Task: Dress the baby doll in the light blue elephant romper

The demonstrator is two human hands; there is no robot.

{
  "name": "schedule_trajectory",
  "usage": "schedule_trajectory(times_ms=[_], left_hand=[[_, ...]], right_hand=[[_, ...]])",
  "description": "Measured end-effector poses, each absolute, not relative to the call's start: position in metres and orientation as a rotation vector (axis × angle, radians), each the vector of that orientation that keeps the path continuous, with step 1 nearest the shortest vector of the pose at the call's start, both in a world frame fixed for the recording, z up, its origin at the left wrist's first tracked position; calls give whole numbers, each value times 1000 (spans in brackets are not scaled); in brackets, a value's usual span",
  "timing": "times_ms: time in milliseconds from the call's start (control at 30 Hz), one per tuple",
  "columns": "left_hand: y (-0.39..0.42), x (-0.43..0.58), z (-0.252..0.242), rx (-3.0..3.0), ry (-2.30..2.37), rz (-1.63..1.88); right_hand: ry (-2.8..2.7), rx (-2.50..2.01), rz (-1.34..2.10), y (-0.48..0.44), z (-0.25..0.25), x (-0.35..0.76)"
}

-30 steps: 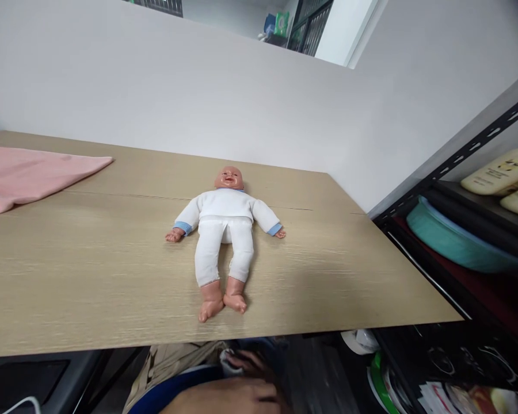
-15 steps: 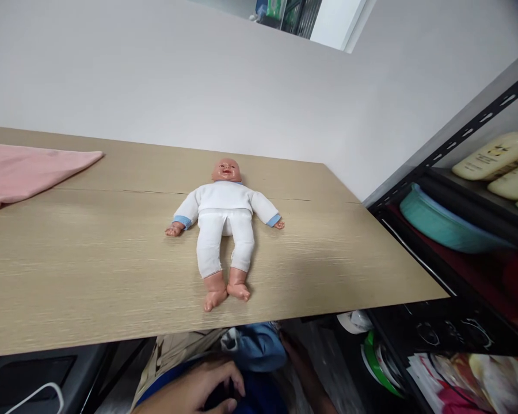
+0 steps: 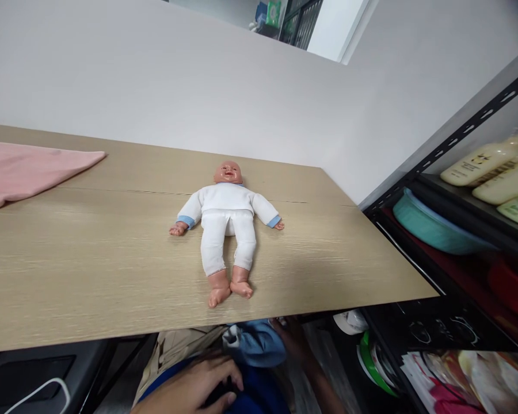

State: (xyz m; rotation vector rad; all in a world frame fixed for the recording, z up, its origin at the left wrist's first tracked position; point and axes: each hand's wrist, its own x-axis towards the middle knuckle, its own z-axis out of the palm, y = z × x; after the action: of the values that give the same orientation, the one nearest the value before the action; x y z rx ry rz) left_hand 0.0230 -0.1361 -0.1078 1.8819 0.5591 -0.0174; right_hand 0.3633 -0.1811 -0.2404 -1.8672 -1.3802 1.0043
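Note:
A baby doll (image 3: 227, 221) in a white suit with blue cuffs lies face up on the wooden table (image 3: 90, 270), its feet toward me. Both hands are low, below the table's near edge. My left hand (image 3: 196, 386) rests on my lap, its fingers curled around something dark that I cannot make out. My right hand (image 3: 292, 338) reaches up from the lower right and touches a light blue cloth (image 3: 256, 344) just under the table edge. Its fingers lie in shadow.
A pink cloth (image 3: 23, 169) lies at the table's far left. A black metal shelf (image 3: 457, 190) stands on the right with a teal basin (image 3: 431, 227) and cream bottles (image 3: 486, 161). A white wall runs behind the table.
My right hand has risen closer to the blue cloth under the table edge. The left hand stays on my lap. The view has shifted slightly; the doll has not moved.

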Motion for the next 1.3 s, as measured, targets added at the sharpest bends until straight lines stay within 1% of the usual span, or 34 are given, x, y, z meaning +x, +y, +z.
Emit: schedule_trajectory(times_ms=[67,133,233,267,333,433,467,533,600,633,733,933,1000,1100,1167,1300], left_hand=[[-138,22,-106,1878,573,-5],[-139,20,-97,1858,581,9],[-136,14,-71,1799,551,49],[-133,11,-60,1773,525,75],[-125,4,-36,1748,470,147],[-106,-4,-3,1850,432,304],[-98,-4,6,1901,411,376],[-83,0,22,1978,358,507],[-68,7,34,1990,332,541],[-61,10,39,1970,334,520],[-42,19,46,1865,326,453],[-10,19,57,1797,231,519],[-3,16,62,1877,242,554],[5,12,67,1972,277,590],[8,9,67,2023,369,568],[15,2,65,2115,617,494]], right_hand=[[-1355,-1947,921,-180,-227,357],[-1414,-1935,912,-184,-205,347],[-1580,-1814,963,-193,-157,327],[-1678,-1744,987,-195,-138,320],[-1967,-1566,814,-197,-98,305],[-2149,-1252,617,-190,-41,289],[-2168,-1182,598,-186,-24,286],[-2159,-981,713,-175,7,285],[-2100,-764,824,-162,36,288],[-2060,-768,848,-155,49,290],[-1970,-987,904,-132,80,296],[-2034,-1046,915,-78,108,298],[-2093,-1029,1009,-65,110,300],[-2188,-1016,1225,-50,106,306],[-2277,-1029,1292,-42,99,311],[-2506,-1020,1154,-29,81,320]])
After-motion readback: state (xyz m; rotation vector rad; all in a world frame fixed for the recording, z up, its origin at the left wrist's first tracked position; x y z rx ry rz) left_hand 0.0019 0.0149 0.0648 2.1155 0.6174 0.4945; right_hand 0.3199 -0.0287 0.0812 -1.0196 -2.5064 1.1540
